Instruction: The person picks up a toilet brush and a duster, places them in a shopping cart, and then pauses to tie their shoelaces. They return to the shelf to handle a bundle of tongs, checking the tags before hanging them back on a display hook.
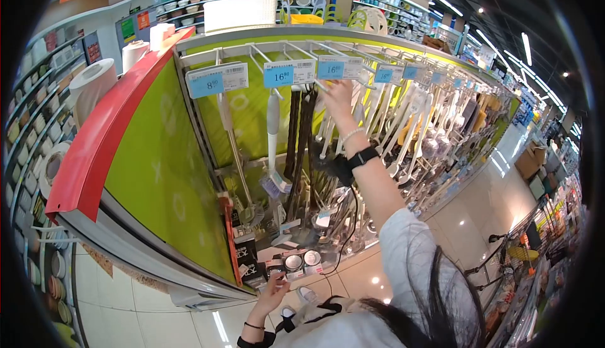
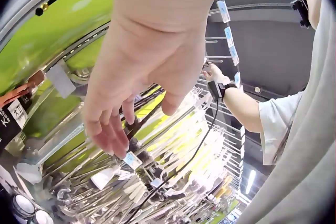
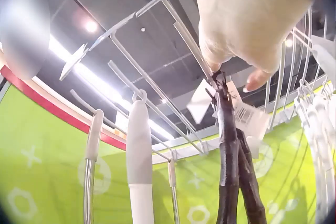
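My right hand (image 1: 340,105) is raised to a display hook, its fingers curled at the top of a dark brown, knobbly stick (image 3: 228,155). In the right wrist view the fingertips are right at the stick's tied top end, beside a white barcode tag (image 3: 247,116). A second dark stick (image 3: 251,182) hangs close behind it. To the left hangs a grey-and-white handle (image 3: 140,155). My left hand (image 2: 152,61) is low in front of the rack, fingers loosely bent and holding nothing; it overlaps the hanging tools in its wrist view.
Blue price tags (image 1: 278,75) front the hooks. Many long-handled tools (image 1: 403,127) hang along the rack to the right. A green end panel (image 1: 157,178) with red trim (image 1: 113,133) stands left. Boxed round items (image 1: 293,262) sit low. A black cable (image 2: 197,153) runs from the right wrist.
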The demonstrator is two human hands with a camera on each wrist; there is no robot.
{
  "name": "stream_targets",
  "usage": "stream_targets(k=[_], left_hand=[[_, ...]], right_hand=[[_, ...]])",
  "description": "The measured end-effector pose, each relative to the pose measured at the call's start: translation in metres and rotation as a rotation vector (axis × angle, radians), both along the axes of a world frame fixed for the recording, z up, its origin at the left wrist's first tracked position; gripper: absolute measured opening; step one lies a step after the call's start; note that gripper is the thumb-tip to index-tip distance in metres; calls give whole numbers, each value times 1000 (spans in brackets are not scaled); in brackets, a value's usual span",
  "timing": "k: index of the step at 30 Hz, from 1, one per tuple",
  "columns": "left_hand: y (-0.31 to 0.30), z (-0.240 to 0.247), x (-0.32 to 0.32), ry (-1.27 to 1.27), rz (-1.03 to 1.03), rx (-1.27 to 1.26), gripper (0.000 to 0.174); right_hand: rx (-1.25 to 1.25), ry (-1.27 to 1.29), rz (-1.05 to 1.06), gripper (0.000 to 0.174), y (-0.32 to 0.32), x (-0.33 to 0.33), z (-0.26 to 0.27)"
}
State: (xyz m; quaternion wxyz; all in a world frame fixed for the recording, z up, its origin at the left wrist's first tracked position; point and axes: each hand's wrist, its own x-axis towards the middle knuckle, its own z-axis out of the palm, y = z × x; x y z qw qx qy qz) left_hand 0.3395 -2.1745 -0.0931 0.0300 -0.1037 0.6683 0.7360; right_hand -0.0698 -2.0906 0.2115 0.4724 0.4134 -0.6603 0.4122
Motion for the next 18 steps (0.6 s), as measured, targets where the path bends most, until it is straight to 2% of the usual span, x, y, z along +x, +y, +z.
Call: stream_targets(k=[2,4,6,8,10,11,13,14,15,16,17,18], left_hand=[[1,-15,7,-63,-86,-40,41],[8,-19,11,-49,-111,-87,39],[20,-20,11,-141,-170,-58,41],[35,-40,10,-121,-244,-58,40],[61,-40,5,-162,-365,-96,39],[76,-33,3,-158,-393,-113,39],[105,-20,-1,-265,-681,-169,40],[116,-29,-6,-264,-709,-185,40],[129,-45,-11,-260,-955,-68,43],[147,-43,-20,-260,-1201,56,45],[165,-41,-30,-243,-1323,54,52],[185,-52,-39,-199,-1362,17,52]], right_hand=[[-416,-476,133,34,-4,27,-9],[-390,-530,224,39,18,45,-44],[-145,-660,111,34,57,71,-87],[69,-761,186,33,99,125,-102],[344,-508,-26,34,155,150,-132],[364,-551,-13,34,182,164,-144],[410,-708,-8,35,244,186,-169],[435,-824,-17,37,277,195,-181],[412,-829,-44,37,308,204,-186],[413,-1125,-25,40,340,214,-189],[399,-1422,3,42,373,226,-196],[609,-1409,-95,54,409,233,-211]])
